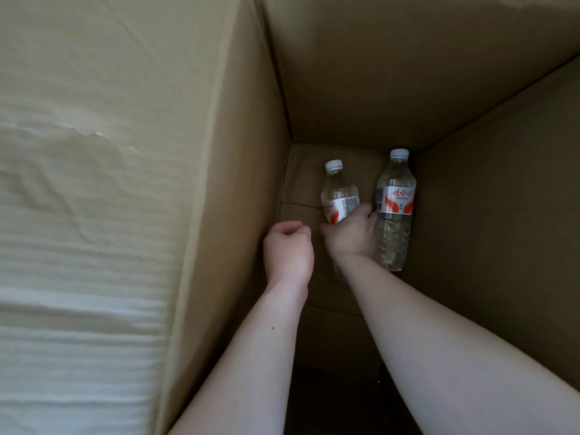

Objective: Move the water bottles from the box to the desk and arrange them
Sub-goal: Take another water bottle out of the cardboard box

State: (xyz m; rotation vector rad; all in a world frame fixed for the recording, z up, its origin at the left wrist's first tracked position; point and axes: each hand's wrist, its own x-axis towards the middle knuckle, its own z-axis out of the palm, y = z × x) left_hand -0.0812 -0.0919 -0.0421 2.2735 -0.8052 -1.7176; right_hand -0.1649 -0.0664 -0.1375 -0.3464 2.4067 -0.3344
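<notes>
I look down into a deep cardboard box [361,73]. Two clear water bottles with white caps and red-and-white labels are at its bottom. My right hand [353,235] is shut around the lower half of the left bottle [337,191], whose cap points away from me. The right bottle [394,208] lies free beside that hand, close to the right wall. My left hand [288,249] hangs in a loose fist near the left wall, holding nothing. The desk is not in view.
The box's tall walls close in on every side, and its left wall [232,183] rises right next to my left hand. Outside the box on the left is a pale ribbed surface [72,277].
</notes>
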